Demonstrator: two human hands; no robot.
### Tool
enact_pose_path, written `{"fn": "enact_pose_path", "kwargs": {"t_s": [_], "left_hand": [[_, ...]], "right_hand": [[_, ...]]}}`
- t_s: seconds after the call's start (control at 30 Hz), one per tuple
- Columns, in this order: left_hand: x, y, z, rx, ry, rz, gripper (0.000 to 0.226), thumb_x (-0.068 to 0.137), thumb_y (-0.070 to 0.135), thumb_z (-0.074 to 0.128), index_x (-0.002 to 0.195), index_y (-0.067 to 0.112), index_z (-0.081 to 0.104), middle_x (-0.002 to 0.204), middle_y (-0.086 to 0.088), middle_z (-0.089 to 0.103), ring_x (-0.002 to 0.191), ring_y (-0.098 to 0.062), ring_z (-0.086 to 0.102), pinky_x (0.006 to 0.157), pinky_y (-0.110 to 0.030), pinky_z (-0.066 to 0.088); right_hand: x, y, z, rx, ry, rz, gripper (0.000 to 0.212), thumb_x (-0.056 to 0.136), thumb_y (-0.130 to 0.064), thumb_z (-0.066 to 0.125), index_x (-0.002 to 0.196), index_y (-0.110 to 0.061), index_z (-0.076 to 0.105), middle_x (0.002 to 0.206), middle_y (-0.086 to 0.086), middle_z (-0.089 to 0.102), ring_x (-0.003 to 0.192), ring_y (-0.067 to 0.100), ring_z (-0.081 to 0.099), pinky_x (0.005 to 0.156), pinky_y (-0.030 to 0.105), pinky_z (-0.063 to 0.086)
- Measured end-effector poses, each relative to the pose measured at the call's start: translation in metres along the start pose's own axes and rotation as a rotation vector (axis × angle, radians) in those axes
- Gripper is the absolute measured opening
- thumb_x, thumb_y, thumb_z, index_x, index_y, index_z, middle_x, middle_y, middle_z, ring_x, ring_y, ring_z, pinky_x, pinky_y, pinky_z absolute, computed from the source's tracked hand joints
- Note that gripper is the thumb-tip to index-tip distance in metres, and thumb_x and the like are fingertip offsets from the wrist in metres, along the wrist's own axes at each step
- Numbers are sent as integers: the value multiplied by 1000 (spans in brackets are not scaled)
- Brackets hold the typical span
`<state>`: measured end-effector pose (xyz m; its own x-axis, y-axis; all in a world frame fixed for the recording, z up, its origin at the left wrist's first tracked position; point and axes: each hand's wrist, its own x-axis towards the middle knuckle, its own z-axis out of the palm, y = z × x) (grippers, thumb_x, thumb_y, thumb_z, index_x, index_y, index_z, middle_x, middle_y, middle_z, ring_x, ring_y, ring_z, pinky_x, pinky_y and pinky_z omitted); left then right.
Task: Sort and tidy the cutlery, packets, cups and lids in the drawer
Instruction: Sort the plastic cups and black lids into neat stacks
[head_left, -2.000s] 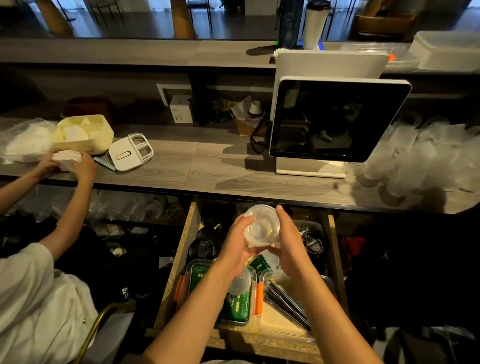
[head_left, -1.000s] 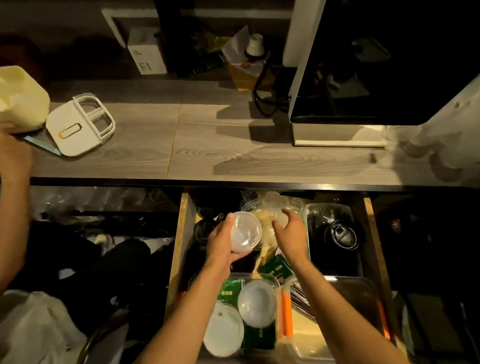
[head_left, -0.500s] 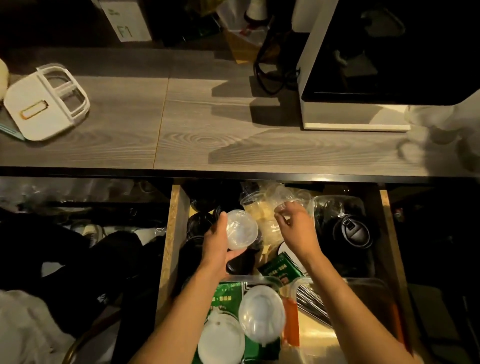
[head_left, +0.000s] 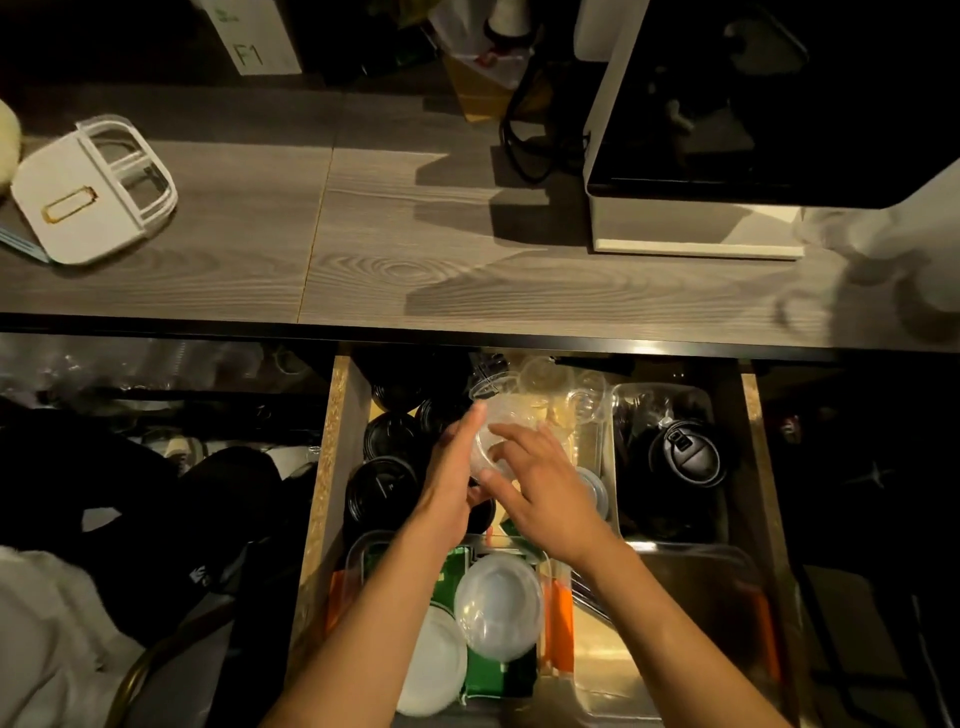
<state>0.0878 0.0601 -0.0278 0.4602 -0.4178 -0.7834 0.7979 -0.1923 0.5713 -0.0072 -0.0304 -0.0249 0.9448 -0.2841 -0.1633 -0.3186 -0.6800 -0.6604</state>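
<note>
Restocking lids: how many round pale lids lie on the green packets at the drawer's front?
2: a translucent lid on top, a white lid overlapped left of it. Others may be hidden.

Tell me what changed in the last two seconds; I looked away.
The left hand lowered the clear cup from above the counter into the drawer. The right hand let go, reached back, then returned to the cup. Lids in front stayed put.

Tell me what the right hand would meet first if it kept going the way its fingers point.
The right hand points up-left at the small clear plastic cup held in the left hand; they look nearly touching, though depth is unclear.
</note>
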Motion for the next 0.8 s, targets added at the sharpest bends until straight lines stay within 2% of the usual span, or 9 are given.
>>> {"fn": "enact_pose_path", "kwargs": {"t_s": [0.07, 0.13, 0.2, 0.27, 0.33, 0.4, 0.63, 0.7, 0.8], "left_hand": [[1, -3, 0, 63, 50, 6, 40, 80, 60, 70, 112, 36, 65, 121, 1, 67, 108, -21, 66, 93, -45, 54], [4, -7, -5, 38, 127, 13, 29, 86, 50, 69, 109, 32, 67, 118, -4, 69, 102, -23, 68, 84, -44, 56], [6, -7, -12, -55, 193, 35, 30, 89, 42, 68, 114, 26, 66, 117, -9, 68, 99, -25, 67, 70, -37, 58], [10, -5, -22, -139, 254, 52, 35, 90, 38, 69, 121, 23, 62, 117, -7, 62, 103, -26, 63, 68, -39, 60], [14, -2, -32, -169, 283, 61, 38, 90, 37, 69, 125, 24, 61, 118, -4, 57, 104, -25, 60, 73, -43, 62], [19, -2, -39, -148, 277, 78, 39, 91, 38, 69, 126, 24, 60, 123, -5, 56, 108, -26, 59, 75, -44, 62], [31, -3, -48, -87, 233, 153, 41, 94, 36, 65, 133, 26, 57, 135, -5, 54, 120, -26, 56, 82, -45, 61], [33, -2, -49, -94, 237, 150, 42, 93, 36, 66, 133, 26, 57, 135, -5, 54, 120, -26, 57, 80, -43, 61], [32, -1, -51, -109, 240, 144, 41, 93, 35, 66, 132, 25, 57, 135, -6, 55, 118, -26, 57, 81, -44, 61]], "right_hand": [[-1, 3, 0, 49, -73, -20, 60, 93, -59, 28, 116, -18, 65, 146, -4, 49, 137, 6, 38, 123, 31, 2], [-1, 6, 0, 181, -98, -31, 49, 92, -54, 40, 112, -21, 69, 139, -8, 56, 134, 1, 42, 122, 26, 7], [-3, 8, -3, 511, 51, 52, 33, 89, -44, 54, 101, -20, 73, 124, -10, 66, 125, 1, 51, 116, 19, 23], [-1, 12, -8, 738, 315, 245, 20, 91, -31, 61, 98, -17, 73, 110, -8, 71, 112, 7, 61, 100, 21, 44], [8, 27, -6, 652, 460, 491, 16, 93, -19, 63, 108, -16, 69, 107, -4, 70, 107, 14, 64, 86, 17, 50], [21, 47, 2, 481, 373, 662, 35, 91, -21, 68, 124, -11, 61, 122, 4, 65, 115, 19, 60, 88, 18, 46], [55, 71, 41, -19, -35, 685, 83, 84, -51, 69, 149, -13, 34, 146, 12, 44, 133, 30, 43, 111, 44, 38], [63, 72, 48, -89, -59, 712, 78, 86, -49, 68, 148, -15, 35, 140, 13, 52, 130, 31, 46, 109, 45, 39], [63, 76, 51, -58, -36, 696, 49, 92, -22, 66, 138, -16, 49, 126, 10, 64, 117, 25, 59, 102, 38, 47]]}}
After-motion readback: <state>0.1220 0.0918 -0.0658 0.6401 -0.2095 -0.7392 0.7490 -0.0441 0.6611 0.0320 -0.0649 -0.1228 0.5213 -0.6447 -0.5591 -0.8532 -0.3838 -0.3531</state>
